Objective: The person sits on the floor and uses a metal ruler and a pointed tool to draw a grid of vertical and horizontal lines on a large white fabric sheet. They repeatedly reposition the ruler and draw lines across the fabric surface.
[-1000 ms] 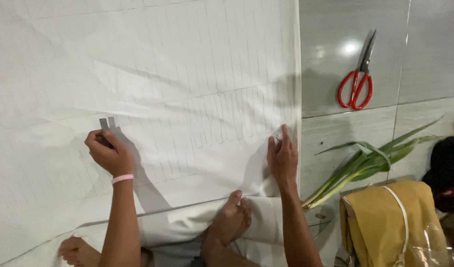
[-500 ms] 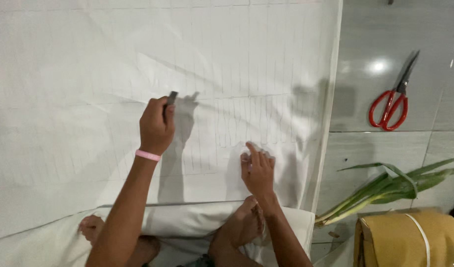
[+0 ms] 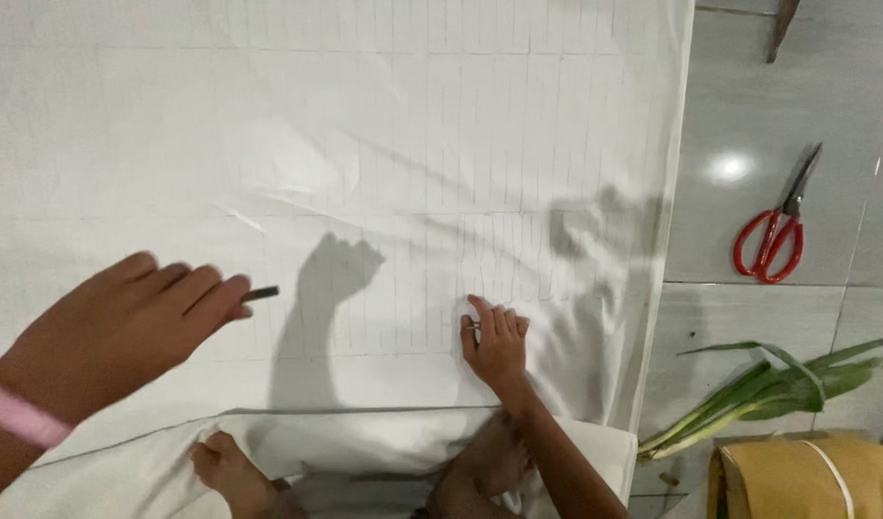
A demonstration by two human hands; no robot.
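Small dark marker pinched in the left hand (image 3: 114,332) over white cloth (image 3: 364,144).
The marker (image 3: 261,293) juts from the left grip's fingertips; the right hand (image 3: 497,344) presses flat on cloth, grip empty, well apart.

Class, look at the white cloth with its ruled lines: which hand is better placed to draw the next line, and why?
Probably the left hand: it holds a small dark marker, raised over the cloth. The right hand lies flat, pinning the cloth down.
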